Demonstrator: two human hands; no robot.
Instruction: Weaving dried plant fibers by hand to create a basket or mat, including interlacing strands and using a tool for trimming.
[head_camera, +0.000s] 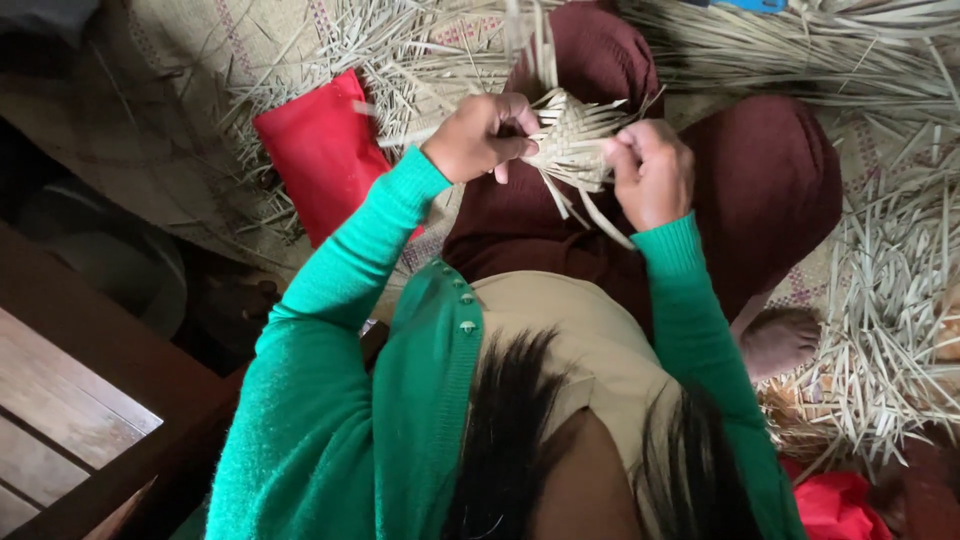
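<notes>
Small woven straw piece (572, 135) held above the lap, between both hands. Left hand (482, 135) pinches its left edge; right hand (652, 170) is closed on the right side. Judgement: keep strips flat and taut, tightening each crossing; loose strips (890, 300) lie on the mat (200, 60).

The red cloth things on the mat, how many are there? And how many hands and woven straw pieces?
Flat red cloth pieces: 2, one beside the left arm, one at the bottom right corner
Small pale woven straw piece: 1
Hands holding it: 2, left hand and right hand
Total: 5
</notes>
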